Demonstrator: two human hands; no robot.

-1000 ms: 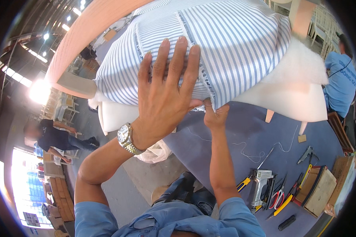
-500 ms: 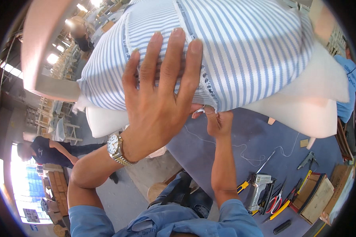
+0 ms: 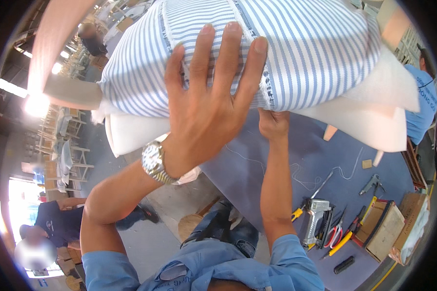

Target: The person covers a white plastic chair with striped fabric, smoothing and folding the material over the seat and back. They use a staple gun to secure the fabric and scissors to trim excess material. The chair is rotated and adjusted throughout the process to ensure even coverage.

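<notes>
A blue-and-white striped fabric cover [image 3: 310, 53] is stretched over the padded seat of an upside-down-looking or tilted wooden-framed chair. Two frayed seams run down its middle. My left hand [image 3: 206, 104] lies flat on the fabric across these seams, fingers spread, a metal watch [image 3: 154, 160] on its wrist. Just right of it, my right hand [image 3: 274, 125] reaches up under the fabric's lower edge, where its fingers are hidden. White padding [image 3: 364, 114] sticks out below the cover on both sides. A pale wooden curved part [image 3: 58, 48] rises at the left.
On the grey-blue table [image 3: 243, 179] lie a staple gun [image 3: 317, 220], scissors [image 3: 333, 236], a screwdriver [image 3: 315, 196], loose thread [image 3: 301, 182], a black brush-like object [image 3: 344, 265] and an open box [image 3: 381, 228]. One person [image 3: 60, 220] is at the left, another [image 3: 417, 99] at the right.
The view has shifted, and both hands appear higher against the table. My right hand's fingers, partly visible at the fabric edge before, have gone beneath it. My left hand stays flat on the cover.
</notes>
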